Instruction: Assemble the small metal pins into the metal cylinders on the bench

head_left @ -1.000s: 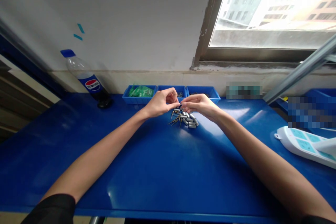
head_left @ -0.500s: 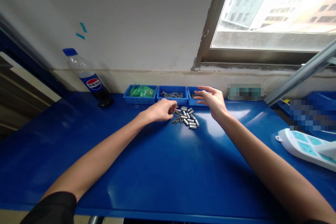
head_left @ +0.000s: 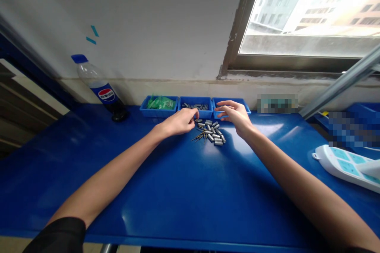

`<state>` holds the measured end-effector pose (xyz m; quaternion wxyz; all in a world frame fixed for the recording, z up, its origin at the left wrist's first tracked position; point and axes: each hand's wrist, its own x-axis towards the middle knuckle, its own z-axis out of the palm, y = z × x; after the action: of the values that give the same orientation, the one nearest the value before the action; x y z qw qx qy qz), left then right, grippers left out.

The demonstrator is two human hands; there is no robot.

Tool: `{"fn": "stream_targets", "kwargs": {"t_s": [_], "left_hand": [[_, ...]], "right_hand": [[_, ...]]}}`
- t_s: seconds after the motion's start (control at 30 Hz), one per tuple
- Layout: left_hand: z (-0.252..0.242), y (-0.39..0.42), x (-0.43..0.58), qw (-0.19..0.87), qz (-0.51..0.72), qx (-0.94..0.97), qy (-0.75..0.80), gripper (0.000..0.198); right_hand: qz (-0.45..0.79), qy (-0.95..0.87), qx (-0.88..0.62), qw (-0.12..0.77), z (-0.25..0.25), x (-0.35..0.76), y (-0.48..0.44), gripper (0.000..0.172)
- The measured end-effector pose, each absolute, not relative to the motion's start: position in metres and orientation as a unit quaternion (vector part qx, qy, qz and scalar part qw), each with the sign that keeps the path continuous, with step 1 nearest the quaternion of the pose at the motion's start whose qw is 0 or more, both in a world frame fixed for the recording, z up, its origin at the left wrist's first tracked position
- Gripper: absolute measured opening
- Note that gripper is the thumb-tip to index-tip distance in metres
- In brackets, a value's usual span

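Observation:
My left hand (head_left: 181, 121) is closed, its thumb and fingers bent together just in front of the middle blue bin (head_left: 195, 114). Whatever is between those fingertips is too small or hidden to make out. Beside it on the table lies a loose pile of short silvery metal cylinders (head_left: 218, 141) with several thin, brass-coloured pointed pins (head_left: 197, 137). My right hand (head_left: 237, 116) hovers at the front of the right blue bin (head_left: 245, 107), fingers spread and partly hiding it. Small grey metal parts (head_left: 203, 107) fill the middle bin.
The left blue bin (head_left: 158, 114) holds green plastic packaging (head_left: 162, 102). A cola bottle (head_left: 102, 91) stands at the back left. A white power strip (head_left: 341, 166) lies on the right of the blue table (head_left: 190, 197). Behind are a wall and a window.
My left hand has shifted slightly up and left, from the pile's edge toward the middle bin. My right hand has drawn slightly left and down, uncovering more of the right bin.

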<state>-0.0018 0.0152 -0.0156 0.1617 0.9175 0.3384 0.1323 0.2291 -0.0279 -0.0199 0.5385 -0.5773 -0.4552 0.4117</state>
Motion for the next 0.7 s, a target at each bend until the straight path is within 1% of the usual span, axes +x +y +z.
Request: {"fn": "stream_targets", "kwargs": {"t_s": [0.1, 0.23, 0.33, 0.47, 0.7], "left_hand": [[-0.013, 0.015, 0.002, 0.187, 0.202, 0.907, 0.318, 0.022], [-0.011, 0.013, 0.006, 0.249, 0.293, 0.871, 0.306, 0.019], [-0.011, 0.012, 0.007, 0.269, 0.342, 0.849, 0.299, 0.021], [-0.011, 0.012, 0.008, 0.277, 0.358, 0.843, 0.289, 0.022], [-0.009, 0.007, 0.01, 0.287, 0.372, 0.836, 0.282, 0.019]], "right_hand": [[0.426, -0.458, -0.581, 0.521, -0.018, 0.228, -0.029, 0.02], [0.476, -0.478, -0.572, 0.466, -0.017, 0.228, -0.03, 0.013], [0.533, -0.495, -0.527, 0.439, -0.02, 0.229, -0.031, 0.016], [0.585, -0.493, -0.472, 0.438, -0.025, 0.229, -0.031, 0.019], [0.595, -0.484, -0.467, 0.44, -0.027, 0.229, -0.032, 0.026]]}}
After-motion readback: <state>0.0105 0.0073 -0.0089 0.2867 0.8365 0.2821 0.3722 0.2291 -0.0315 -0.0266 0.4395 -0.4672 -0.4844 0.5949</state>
